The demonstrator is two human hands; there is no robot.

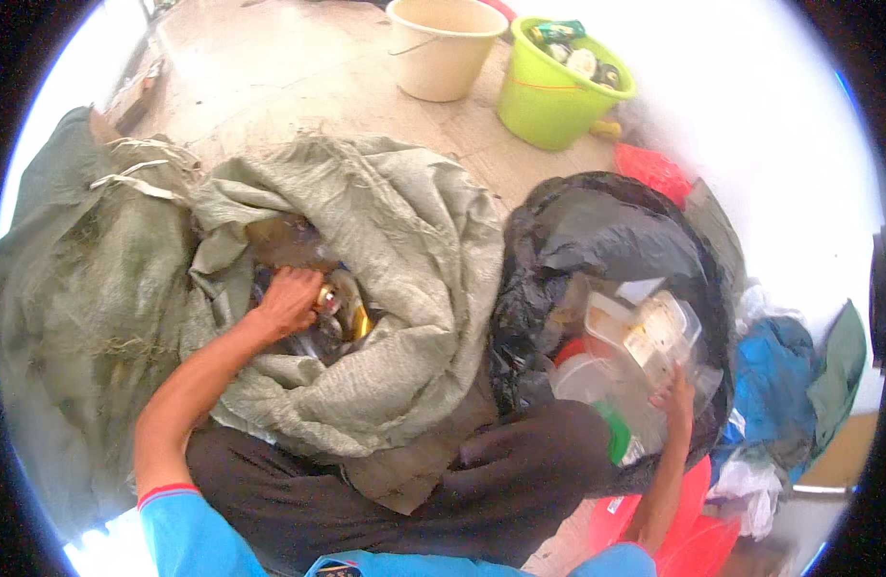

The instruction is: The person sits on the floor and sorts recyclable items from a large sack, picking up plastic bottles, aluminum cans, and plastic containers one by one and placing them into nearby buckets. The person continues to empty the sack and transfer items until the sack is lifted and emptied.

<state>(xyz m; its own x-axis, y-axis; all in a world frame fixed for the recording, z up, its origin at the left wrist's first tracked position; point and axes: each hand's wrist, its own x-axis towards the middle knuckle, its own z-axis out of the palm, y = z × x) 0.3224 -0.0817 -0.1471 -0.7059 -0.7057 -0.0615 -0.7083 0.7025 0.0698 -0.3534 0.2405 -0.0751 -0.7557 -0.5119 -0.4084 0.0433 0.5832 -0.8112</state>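
My left hand [294, 300] reaches into the mouth of a large grey-green woven sack [414, 231], its fingers curled closed. A small object with a red and whitish end [325, 296] shows beside the fingers; its kind cannot be made out. Below it in the sack lie a gold-coloured piece [362, 323] and other mixed waste. To the right, my right hand [673, 392] is at the near edge of clear plastic food containers [645, 332] in an open black plastic bag [597, 216]. Its fingers look apart, partly blurred against the plastic. A green plastic piece [616, 433] lies near it.
Another full woven sack [87, 317] stands at the left. Ahead on the floor are a cream bucket [443, 58] and a lime-green bucket [558, 111] holding cans. Red plastic bags [693, 539] and a blue bundle [774, 365] lie at the right. My crossed legs are close in front.
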